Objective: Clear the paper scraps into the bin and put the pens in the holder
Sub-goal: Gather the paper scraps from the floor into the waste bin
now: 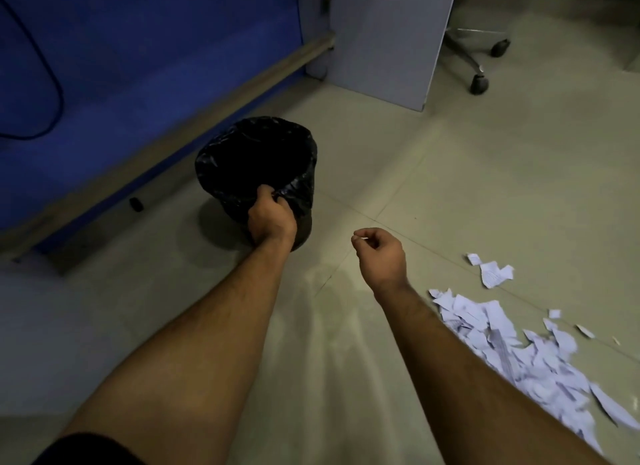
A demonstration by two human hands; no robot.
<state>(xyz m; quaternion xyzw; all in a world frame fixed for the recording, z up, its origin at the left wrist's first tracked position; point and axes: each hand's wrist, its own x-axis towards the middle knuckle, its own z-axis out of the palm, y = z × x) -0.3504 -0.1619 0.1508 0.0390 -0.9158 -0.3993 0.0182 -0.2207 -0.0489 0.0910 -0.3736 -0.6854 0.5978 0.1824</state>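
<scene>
Torn white paper scraps [540, 347] lie heaped on the tiled floor [450, 187] at the near right, the pile stretching away toward a few stray bits. The right hand [381, 253] hangs above bare floor, fingers loosely curled, apparently holding nothing. Farther off, the left hand [272, 218] grips the near rim of the bin [256, 166], black-lined, mouth tipped slightly toward the camera, beside a blue partition [145, 66].

One bin [256, 159], two hands
</scene>
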